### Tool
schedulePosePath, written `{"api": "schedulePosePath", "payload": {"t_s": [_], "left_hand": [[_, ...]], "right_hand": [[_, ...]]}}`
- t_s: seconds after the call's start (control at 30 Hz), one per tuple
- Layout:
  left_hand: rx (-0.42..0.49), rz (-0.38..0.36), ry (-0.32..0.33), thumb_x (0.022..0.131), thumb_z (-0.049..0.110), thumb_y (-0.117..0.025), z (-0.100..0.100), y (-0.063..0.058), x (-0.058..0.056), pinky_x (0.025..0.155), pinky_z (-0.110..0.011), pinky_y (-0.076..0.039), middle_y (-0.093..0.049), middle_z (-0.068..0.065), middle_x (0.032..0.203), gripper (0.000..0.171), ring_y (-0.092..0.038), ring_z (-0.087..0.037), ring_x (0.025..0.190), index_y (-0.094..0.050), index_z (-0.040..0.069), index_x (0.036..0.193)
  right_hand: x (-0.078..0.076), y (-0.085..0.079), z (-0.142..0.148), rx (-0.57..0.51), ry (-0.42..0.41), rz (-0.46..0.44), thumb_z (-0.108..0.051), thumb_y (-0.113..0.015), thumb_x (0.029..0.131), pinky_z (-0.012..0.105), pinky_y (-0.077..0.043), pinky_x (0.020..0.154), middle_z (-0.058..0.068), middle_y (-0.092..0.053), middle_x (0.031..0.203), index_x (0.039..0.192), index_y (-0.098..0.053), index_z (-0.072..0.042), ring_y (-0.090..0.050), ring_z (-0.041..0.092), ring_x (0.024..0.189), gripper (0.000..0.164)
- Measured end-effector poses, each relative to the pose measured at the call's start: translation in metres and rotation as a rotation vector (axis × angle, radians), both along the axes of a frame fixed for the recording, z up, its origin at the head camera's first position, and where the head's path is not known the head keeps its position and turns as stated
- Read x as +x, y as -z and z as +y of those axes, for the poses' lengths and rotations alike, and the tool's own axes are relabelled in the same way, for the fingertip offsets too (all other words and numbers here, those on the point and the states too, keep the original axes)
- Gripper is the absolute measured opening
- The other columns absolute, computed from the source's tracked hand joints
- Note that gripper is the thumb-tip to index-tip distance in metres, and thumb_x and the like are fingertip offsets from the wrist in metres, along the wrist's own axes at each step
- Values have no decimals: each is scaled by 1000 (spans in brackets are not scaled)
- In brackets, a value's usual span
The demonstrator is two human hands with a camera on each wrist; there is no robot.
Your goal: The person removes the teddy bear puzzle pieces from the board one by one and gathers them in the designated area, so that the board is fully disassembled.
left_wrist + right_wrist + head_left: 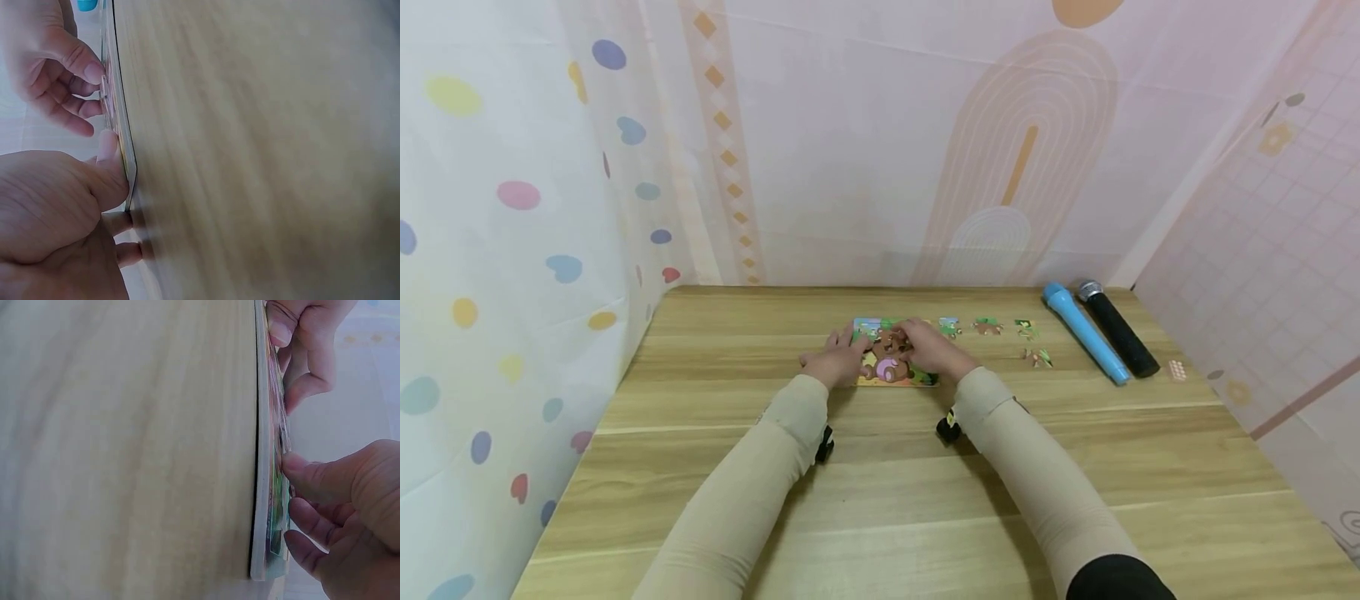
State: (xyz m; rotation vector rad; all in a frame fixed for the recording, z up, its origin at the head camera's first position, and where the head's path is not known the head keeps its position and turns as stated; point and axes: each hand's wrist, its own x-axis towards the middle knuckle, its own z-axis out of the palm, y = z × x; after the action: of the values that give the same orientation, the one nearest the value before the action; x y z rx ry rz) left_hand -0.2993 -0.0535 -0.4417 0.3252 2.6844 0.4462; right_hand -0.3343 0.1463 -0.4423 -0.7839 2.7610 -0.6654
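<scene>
Work on a bear picture puzzle (880, 384), which lies flat on the wooden table (865, 508), near the middle and toward the far edge. We see the left hand (837, 362) at the puzzle's left end, its fingers relaxed and spread rather than clasped, with the thumb lying on the puzzle and other fingertips set down just past its edge. The right hand (934, 348) reaches over the right half; in the left wrist view we find its thumb and fingers bent together on what appears to be a thin puzzle piece (104, 92), its raised edge showing, though we cannot tell which part of the picture it bears. The hands are apart from each other. To the right we note loose pieces (987, 326), most in a far row and one (1037, 357) nearer; farther right lie a blue microphone (1086, 333) and a black microphone (1120, 330), side by side. We judge the step in hand to be the fitting of a piece, with several yet to be placed; the next move seems to call for aligning its tabs, then pressing it level while the left hand steadies the puzzle.
</scene>
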Motion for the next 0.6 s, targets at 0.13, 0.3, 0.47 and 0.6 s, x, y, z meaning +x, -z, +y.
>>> {"api": "schedulePosePath", "payload": {"t_s": [0.13, 0.3, 0.47, 0.6], "left_hand": [[5, 0, -2, 106, 33, -51, 0, 0, -1, 101, -86, -15, 12, -8, 170, 61, 4, -36, 156, -24, 22, 160], [53, -18, 9, 107, 33, -49, -2, -1, -1, 100, -88, -9, 14, -13, 169, 67, 6, -39, 155, -15, 34, 164], [57, -38, 37, 107, 37, -45, -3, -3, -1, 99, -88, -9, 16, -16, 168, 67, 7, -42, 154, -9, 42, 163], [47, -39, 39, 107, 38, -46, -3, -3, 0, 100, -88, -10, 16, -16, 168, 67, 7, -41, 154, -10, 43, 163]], "right_hand": [[-1, 0, 0, -32, 3, -20, 6, -61, 97, 43, -47, 104, 20, -55, 132, 145, -48, 5, -55, 31, 123, 49], [-2, 1, 1, -22, -16, 9, 5, -63, 97, 43, -47, 105, 21, -55, 135, 144, -48, 5, -54, 32, 125, 50], [-2, 2, 2, -44, -28, 4, 2, -64, 97, 43, -48, 103, 21, -54, 134, 142, -49, 5, -54, 32, 123, 48], [-1, 2, 2, -56, -27, -8, 2, -63, 98, 42, -49, 102, 20, -55, 132, 140, -51, 5, -56, 32, 122, 45]]}}
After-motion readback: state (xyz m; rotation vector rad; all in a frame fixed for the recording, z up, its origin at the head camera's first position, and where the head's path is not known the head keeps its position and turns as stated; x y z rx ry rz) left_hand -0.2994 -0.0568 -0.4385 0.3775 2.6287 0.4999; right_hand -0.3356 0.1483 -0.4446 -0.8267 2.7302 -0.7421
